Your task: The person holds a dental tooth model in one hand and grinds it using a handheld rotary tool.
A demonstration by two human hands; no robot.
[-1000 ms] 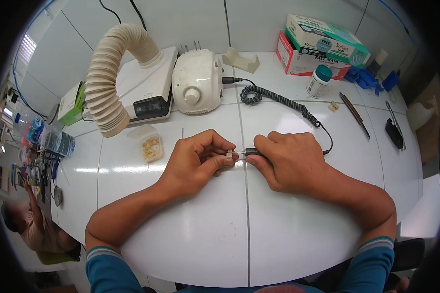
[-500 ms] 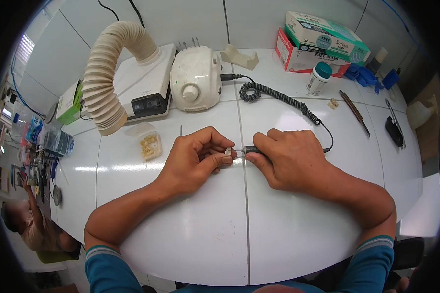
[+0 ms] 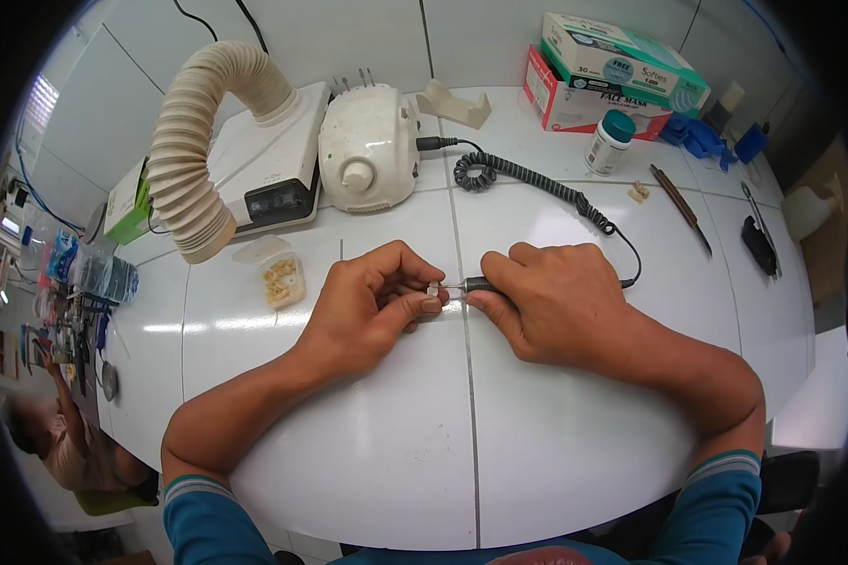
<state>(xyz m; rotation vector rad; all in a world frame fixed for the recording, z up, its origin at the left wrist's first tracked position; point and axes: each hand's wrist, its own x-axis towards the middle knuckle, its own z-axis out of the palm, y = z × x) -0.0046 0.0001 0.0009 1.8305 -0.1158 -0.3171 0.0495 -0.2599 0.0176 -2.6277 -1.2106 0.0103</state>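
Handpiece point(image 3: 480, 283) held in right hand point(image 3: 565, 301), long axis crosswise; bit point(image 3: 454, 286) points left at piece point(image 3: 433, 290) pinched in left hand point(image 3: 369, 299); both grips closed.

Head view, one: wide-angle, dark-rimmed, facing forward and down.
Vantage: close above the glossy white tabletop with grey seams point(image 3: 377, 452); beyond, pale grey panelled wall point(image 3: 499, 47).

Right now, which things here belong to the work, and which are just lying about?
Seemingly in the job:
small pale piece in left hand
handpiece in right hand
coiled cord
white dial unit

Apparently just lying about:
face mask box
green-capped bottle
brown tool
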